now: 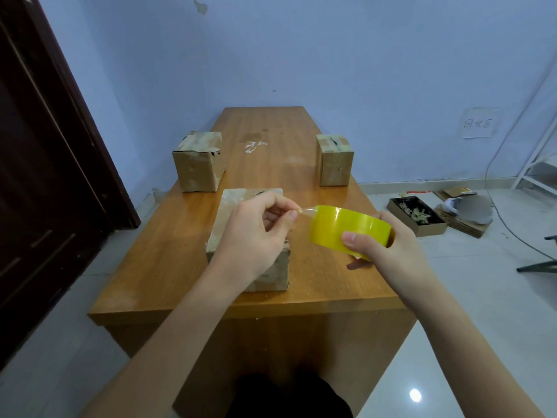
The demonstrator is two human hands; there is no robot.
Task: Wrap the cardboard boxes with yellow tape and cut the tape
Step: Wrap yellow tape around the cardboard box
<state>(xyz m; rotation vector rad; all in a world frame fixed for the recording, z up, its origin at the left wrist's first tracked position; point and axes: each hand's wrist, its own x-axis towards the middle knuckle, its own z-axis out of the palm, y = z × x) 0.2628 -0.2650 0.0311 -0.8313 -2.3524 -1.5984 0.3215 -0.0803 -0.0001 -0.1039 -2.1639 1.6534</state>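
— Three cardboard boxes on the wooden table (168, 251). Starting at the left?

— Yes. Dark brown door (45, 176) at the far left edge. Next, the left box (199, 159), near the table's left side, patched with old tape on top.

— And nearer the camera?

— Nearest box (241, 203), lying lengthwise in the middle, partly hidden behind the left hand (256, 233).

— Fingers of that hand?

— Curled. Thumb and forefinger pinched together on the loose tape end (307, 211), a short clear-looking tab lifted off the roll. Other fingers tucked loosely toward the palm.

— The roll itself?

— Yellow tape roll (346, 229), held in the air above the table, just right of the nearest box, between the two hands.

— Held how?

— Gripped by the right hand (388, 251): thumb pressed flat across the outer yellow face, fingers wrapped behind and under the roll, one fingertip showing below its lower edge.

— Further back?

— Right box (334, 159), standing near the table's right edge, well apart from the left box, dark strip across its top. Whitish scraps (254, 146) on the tabletop between the two far boxes.

— Off the table, to the right?

— Open tray of scraps (417, 215) on the tiled floor, flattened cardboard beside it, paper notice (479, 123) on the wall, white rack at the far right edge.
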